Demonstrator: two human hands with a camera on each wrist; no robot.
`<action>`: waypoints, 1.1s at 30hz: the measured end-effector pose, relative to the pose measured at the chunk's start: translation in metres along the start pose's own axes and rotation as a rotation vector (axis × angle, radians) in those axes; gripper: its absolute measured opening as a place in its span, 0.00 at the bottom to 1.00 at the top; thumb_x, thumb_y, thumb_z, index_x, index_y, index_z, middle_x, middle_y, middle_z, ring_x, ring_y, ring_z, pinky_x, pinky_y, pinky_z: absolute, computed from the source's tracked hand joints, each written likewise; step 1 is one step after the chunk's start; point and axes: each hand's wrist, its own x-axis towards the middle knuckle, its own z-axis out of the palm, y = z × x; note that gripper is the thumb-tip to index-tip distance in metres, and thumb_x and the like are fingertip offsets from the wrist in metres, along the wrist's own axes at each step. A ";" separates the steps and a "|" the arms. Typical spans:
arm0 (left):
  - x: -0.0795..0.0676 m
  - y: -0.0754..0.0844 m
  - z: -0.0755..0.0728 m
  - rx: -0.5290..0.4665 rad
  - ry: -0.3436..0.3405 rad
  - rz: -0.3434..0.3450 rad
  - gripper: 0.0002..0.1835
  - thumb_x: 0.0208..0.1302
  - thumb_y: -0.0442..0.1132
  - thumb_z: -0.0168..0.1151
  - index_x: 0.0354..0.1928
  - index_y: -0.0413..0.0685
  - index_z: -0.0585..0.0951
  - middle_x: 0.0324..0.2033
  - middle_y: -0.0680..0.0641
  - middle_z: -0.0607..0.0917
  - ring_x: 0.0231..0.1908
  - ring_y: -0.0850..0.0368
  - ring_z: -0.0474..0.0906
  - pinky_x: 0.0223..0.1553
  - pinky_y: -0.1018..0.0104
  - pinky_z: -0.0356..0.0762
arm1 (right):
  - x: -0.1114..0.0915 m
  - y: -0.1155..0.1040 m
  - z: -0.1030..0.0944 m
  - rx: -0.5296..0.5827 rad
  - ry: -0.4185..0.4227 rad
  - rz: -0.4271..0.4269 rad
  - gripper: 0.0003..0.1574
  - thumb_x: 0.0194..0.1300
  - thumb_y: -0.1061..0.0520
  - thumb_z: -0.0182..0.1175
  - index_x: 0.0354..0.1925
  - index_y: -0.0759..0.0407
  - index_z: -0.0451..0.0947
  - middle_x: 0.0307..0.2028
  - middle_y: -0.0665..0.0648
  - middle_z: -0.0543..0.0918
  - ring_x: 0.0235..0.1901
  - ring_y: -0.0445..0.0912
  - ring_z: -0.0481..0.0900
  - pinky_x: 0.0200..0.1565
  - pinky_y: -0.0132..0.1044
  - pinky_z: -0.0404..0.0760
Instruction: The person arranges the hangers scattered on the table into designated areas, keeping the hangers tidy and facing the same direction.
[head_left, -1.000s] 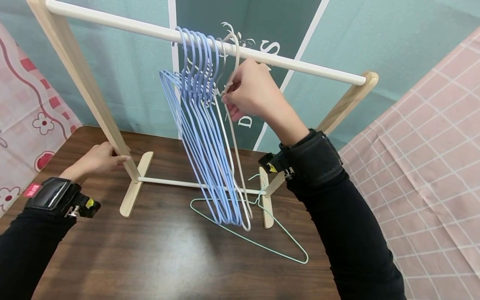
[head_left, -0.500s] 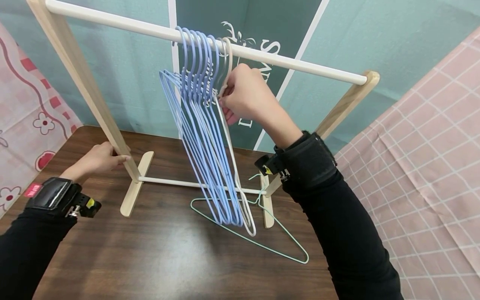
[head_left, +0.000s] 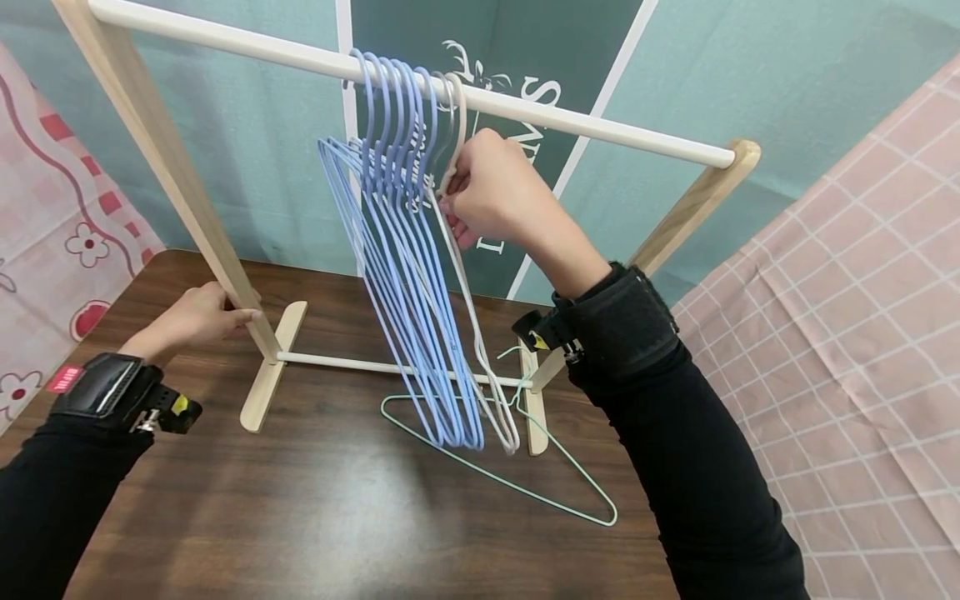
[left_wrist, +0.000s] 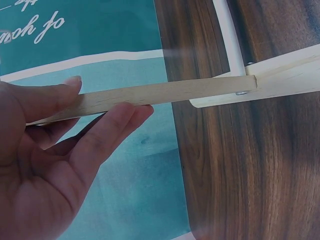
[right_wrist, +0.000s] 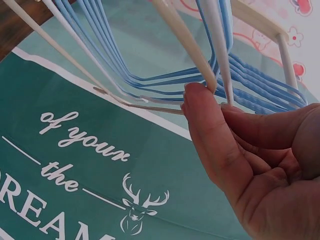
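My right hand [head_left: 495, 187] pinches the neck of a beige hanger [head_left: 461, 112] between thumb and fingers. Its hook lies over the white top rail [head_left: 600, 127] of a small clothes rack. Tight beside it hangs a white hanger [right_wrist: 220, 40] with a metal hook, close to the same fingertips in the right wrist view. Several blue hangers [head_left: 370, 117] hang in a row just to the left. Down at the rack's left side, my left hand [head_left: 195, 315] grips the wooden upright [head_left: 161, 158], thumb on one face and fingers on the other.
A mint green hanger [head_left: 613, 515] lies on the dark wood table [head_left: 300, 517], partly under the hanging ones. The rack's feet [head_left: 262, 396] and lower white bar [head_left: 352, 364] stand on the table. Behind is a teal printed cloth [head_left: 262, 208]; pink checked cloth [head_left: 847, 292] is at the right.
The beige hanger's hook has come down onto the rail and moved left against the white hanger, carried by my right hand. Both hangers' lower ends have swung rightward. My left hand stays put.
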 end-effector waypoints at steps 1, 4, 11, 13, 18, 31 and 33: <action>0.000 0.000 0.000 -0.001 -0.002 -0.002 0.21 0.68 0.37 0.50 0.53 0.23 0.66 0.40 0.24 0.75 0.35 0.43 0.80 0.28 0.61 0.78 | 0.000 0.000 0.000 -0.003 0.001 0.002 0.10 0.62 0.68 0.50 0.32 0.68 0.78 0.25 0.60 0.82 0.20 0.45 0.82 0.25 0.31 0.79; -0.001 0.000 -0.002 0.001 -0.005 -0.002 0.21 0.68 0.37 0.50 0.53 0.23 0.66 0.40 0.24 0.75 0.35 0.43 0.80 0.29 0.60 0.78 | -0.001 -0.002 -0.001 -0.004 -0.001 0.011 0.09 0.62 0.68 0.50 0.32 0.68 0.78 0.26 0.60 0.82 0.20 0.45 0.82 0.25 0.31 0.79; -0.001 0.001 -0.001 0.007 0.000 -0.002 0.20 0.68 0.37 0.49 0.52 0.24 0.68 0.40 0.24 0.76 0.34 0.44 0.80 0.28 0.62 0.77 | -0.003 -0.005 -0.001 0.018 -0.013 0.020 0.08 0.62 0.68 0.51 0.32 0.68 0.77 0.27 0.60 0.82 0.21 0.44 0.82 0.26 0.30 0.79; -0.001 0.001 -0.002 0.005 -0.005 -0.001 0.20 0.68 0.37 0.49 0.52 0.23 0.67 0.40 0.24 0.75 0.34 0.44 0.80 0.28 0.62 0.77 | -0.004 -0.004 -0.001 0.017 -0.015 0.015 0.08 0.63 0.68 0.50 0.32 0.68 0.77 0.27 0.60 0.82 0.21 0.44 0.82 0.26 0.30 0.79; 0.000 0.001 -0.003 0.006 -0.009 -0.002 0.20 0.68 0.37 0.49 0.52 0.23 0.68 0.40 0.24 0.75 0.34 0.44 0.80 0.28 0.61 0.77 | -0.004 -0.001 -0.001 0.027 -0.027 0.007 0.10 0.64 0.67 0.49 0.32 0.69 0.77 0.26 0.62 0.82 0.21 0.45 0.82 0.26 0.31 0.80; 0.000 0.001 -0.001 0.016 -0.003 0.002 0.20 0.67 0.36 0.50 0.52 0.23 0.68 0.38 0.25 0.77 0.32 0.46 0.80 0.27 0.62 0.77 | -0.009 0.003 -0.004 0.023 -0.060 0.043 0.16 0.60 0.72 0.41 0.35 0.70 0.77 0.28 0.63 0.80 0.24 0.47 0.82 0.28 0.32 0.80; 0.000 0.000 -0.001 0.019 0.000 0.007 0.20 0.67 0.36 0.50 0.52 0.23 0.68 0.39 0.25 0.77 0.33 0.45 0.80 0.27 0.61 0.77 | -0.009 0.003 -0.005 0.011 -0.062 0.055 0.17 0.59 0.72 0.40 0.37 0.70 0.76 0.30 0.62 0.80 0.25 0.47 0.82 0.29 0.32 0.80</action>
